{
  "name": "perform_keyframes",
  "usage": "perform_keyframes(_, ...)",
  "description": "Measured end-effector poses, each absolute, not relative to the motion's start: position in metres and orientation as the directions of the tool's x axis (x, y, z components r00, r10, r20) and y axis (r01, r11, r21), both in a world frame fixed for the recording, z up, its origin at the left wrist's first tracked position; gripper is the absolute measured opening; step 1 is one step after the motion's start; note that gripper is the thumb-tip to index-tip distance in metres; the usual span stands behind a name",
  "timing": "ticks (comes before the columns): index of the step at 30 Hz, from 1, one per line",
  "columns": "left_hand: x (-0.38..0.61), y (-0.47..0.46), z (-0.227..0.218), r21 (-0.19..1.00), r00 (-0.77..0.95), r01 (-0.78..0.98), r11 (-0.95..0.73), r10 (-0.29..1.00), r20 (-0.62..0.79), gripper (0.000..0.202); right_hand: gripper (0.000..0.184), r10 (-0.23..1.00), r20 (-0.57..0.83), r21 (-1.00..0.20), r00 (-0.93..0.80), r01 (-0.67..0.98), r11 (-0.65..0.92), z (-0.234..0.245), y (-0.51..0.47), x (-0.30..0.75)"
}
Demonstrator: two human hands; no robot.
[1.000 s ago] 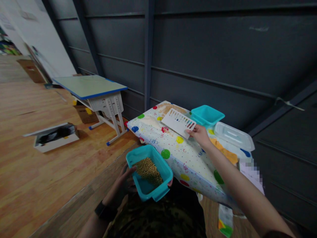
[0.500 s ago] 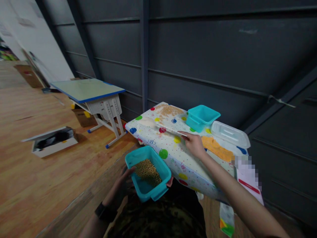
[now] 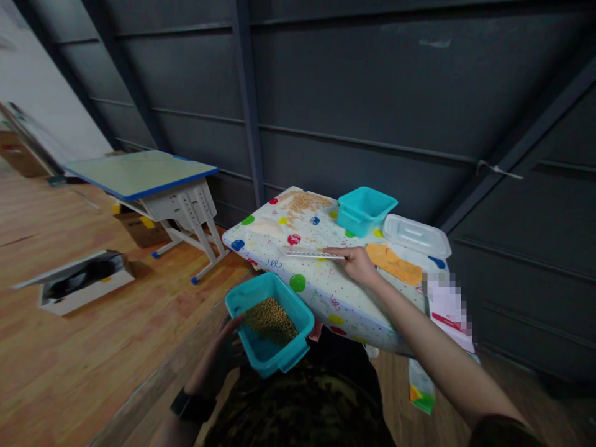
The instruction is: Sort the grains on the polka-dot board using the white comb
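Observation:
My left hand (image 3: 222, 343) grips a turquoise tub (image 3: 269, 323) partly filled with yellow beans, held below the near edge of the table (image 3: 326, 292). My right hand (image 3: 354, 263) reaches over the polka-dot tablecloth and pinches a flat white slotted card (image 3: 310, 253), now lying nearly level just above the cloth. A heap of loose beans (image 3: 305, 201) lies at the far corner of the table. A second, empty turquoise tub (image 3: 364, 210) stands beyond my right hand.
A white plastic lid (image 3: 416, 234) and an orange patch (image 3: 393, 262) lie right of the empty tub. A blue-edged desk (image 3: 139, 177) stands to the left on the wooden floor, with an open white box (image 3: 77, 285) nearby. A dark panelled wall runs behind.
My right hand has tilted the white card from upright, face showing, down to nearly flat over the cloth. The view has shifted to the right. The tub of beans stays in my left hand.

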State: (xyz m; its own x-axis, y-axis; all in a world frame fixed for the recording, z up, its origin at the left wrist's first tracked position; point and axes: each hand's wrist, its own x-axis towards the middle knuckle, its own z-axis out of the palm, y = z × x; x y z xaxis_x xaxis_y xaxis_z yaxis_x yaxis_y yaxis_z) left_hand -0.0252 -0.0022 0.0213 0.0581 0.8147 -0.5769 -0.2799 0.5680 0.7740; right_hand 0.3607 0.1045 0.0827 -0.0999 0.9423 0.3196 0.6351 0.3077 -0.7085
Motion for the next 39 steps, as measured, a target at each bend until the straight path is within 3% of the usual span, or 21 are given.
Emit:
perform_keyframes(3, -0.025, 0.0, 0.023, 0.767, 0.039, -0.264, 0.585, 0.801, -0.598, 0.082, 0.023, 0.94, 0.341, -0.776, 0.007, 0.567, 0.277, 0.084, 0.107, 0.363)
perform_keyframes(8, -0.029, -0.001, 0.017, 0.782, 0.055, -0.297, 0.548, 0.827, -0.559, 0.089, 0.028, 0.926, 0.367, -0.784, 0.085, 0.564, 0.259, 0.082, 0.112, 0.36)
perform_keyframes(12, -0.03, -0.004, 0.015, 0.797, 0.054, -0.311, 0.518, 0.847, -0.529, 0.085, 0.023, 0.913, 0.406, -0.693, 0.041, 0.665, 0.279, 0.079, 0.11, 0.347)
perform_keyframes(20, -0.031, -0.006, 0.021, 0.818, 0.092, -0.284, 0.501, 0.863, -0.497, 0.088, 0.037, 0.891, 0.443, -0.515, -0.099, 0.785, 0.344, 0.087, 0.098, 0.33)
perform_keyframes(27, -0.03, -0.005, 0.02, 0.829, 0.064, -0.304, 0.469, 0.878, -0.474, 0.093, 0.05, 0.878, 0.464, -0.339, -0.119, 0.892, 0.3, 0.089, 0.093, 0.323)
perform_keyframes(39, -0.024, -0.003, 0.034, 0.831, 0.046, -0.305, 0.464, 0.879, -0.474, 0.099, 0.031, 0.878, 0.454, -0.323, -0.15, 0.891, 0.319, 0.093, 0.08, 0.334)
